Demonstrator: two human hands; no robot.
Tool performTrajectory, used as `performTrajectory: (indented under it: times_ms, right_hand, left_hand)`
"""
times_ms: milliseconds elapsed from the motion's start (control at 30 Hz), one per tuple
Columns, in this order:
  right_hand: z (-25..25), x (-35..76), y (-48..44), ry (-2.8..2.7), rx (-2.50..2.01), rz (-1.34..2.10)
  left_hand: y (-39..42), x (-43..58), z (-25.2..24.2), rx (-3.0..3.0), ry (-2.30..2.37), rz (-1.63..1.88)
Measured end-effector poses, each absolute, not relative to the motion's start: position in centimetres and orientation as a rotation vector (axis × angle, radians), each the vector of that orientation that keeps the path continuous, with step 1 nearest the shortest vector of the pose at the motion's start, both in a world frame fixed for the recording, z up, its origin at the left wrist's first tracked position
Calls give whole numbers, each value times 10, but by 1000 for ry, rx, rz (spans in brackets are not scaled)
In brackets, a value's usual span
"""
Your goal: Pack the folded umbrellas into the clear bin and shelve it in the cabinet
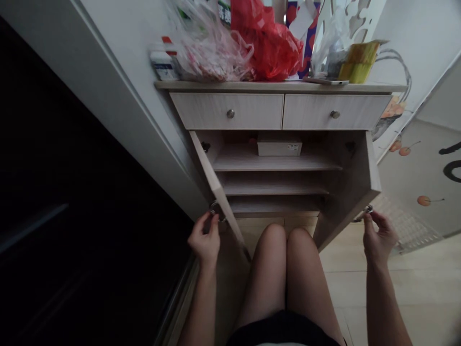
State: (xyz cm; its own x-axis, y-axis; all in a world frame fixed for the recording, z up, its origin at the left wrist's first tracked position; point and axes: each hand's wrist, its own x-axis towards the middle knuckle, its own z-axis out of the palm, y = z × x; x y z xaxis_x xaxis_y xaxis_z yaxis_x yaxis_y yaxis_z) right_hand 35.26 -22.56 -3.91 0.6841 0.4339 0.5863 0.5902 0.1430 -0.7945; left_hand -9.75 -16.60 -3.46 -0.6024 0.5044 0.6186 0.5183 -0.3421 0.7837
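Left hand (pixel 204 240) at nine o'clock, right hand (pixel 379 236) at three, reckoned from a centre between them with twelve dead ahead. Both closed in light fingertip grips: the left pinches the left handle (pixel 213 209), the right pinches the right handle (pixel 369 210). Exact finger placement is partly hidden.

The step in hand looks like working both cabinet doors at once. Best done, I judge, with an even, slow swing on each side, fingertips kept to the metal and out of the door edges, knees held together clear of the panels.

Left door (pixel 220 192) stands ajar just beside the left hand, toward its two to three o'clock; right door (pixel 355 192) likewise ajar, toward the right hand's nine to ten. Knees (pixel 284 236) sit between the two; whether a leg touches either door I cannot tell.

Farther out, at twelve: bare-looking shelves (pixel 275 183), a pale box (pixel 279 148) on the uppermost. Above it, two drawers (pixel 255 108), both closed. On the cabinet top (pixel 378 88), a white bottle (pixel 164 66) near eleven, a red bag (pixel 273 50) at twelve, a yellow packet (pixel 358 62) toward one.
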Motion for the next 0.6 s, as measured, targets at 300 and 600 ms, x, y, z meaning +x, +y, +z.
performTrajectory:
  times_ms: [300,600]
  right_hand:
    - [-17,278,-168,-1022,-1367,14]
    - [-11,231,-92,-1108,-1372,102]
  left_hand:
    - [-111,-16,-21,-1822,-1613,-2178]
    - [-52,40,-12,-1922,-1730,-2079]
